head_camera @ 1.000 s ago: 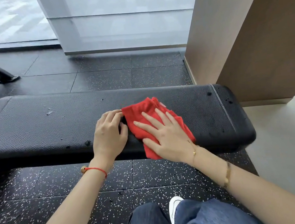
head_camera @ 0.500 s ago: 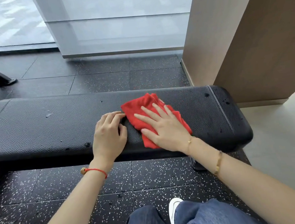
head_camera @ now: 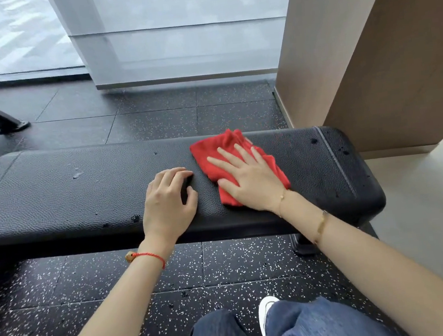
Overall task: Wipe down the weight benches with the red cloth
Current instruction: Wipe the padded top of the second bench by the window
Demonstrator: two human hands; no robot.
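A black padded weight bench (head_camera: pixel 80 200) runs across the view, its pad scuffed and pitted. The red cloth (head_camera: pixel 213 152) lies bunched on the right half of the pad. My right hand (head_camera: pixel 246 178) presses flat on the cloth with straight, spread fingers. My left hand (head_camera: pixel 168 198) rests on the pad just left of the cloth, fingers loosely curled and holding nothing.
A brown wooden wall (head_camera: pixel 394 51) stands close behind the bench's right end. Frosted glass panels (head_camera: pixel 172 35) run along the back. A black machine foot (head_camera: pixel 2 121) sits far left on the speckled rubber floor (head_camera: pixel 225 261). My jeans-clad knees (head_camera: pixel 288 328) fill the bottom.
My right hand has slid the cloth away from the near edge toward the far side of the pad. My left hand has stayed in place.
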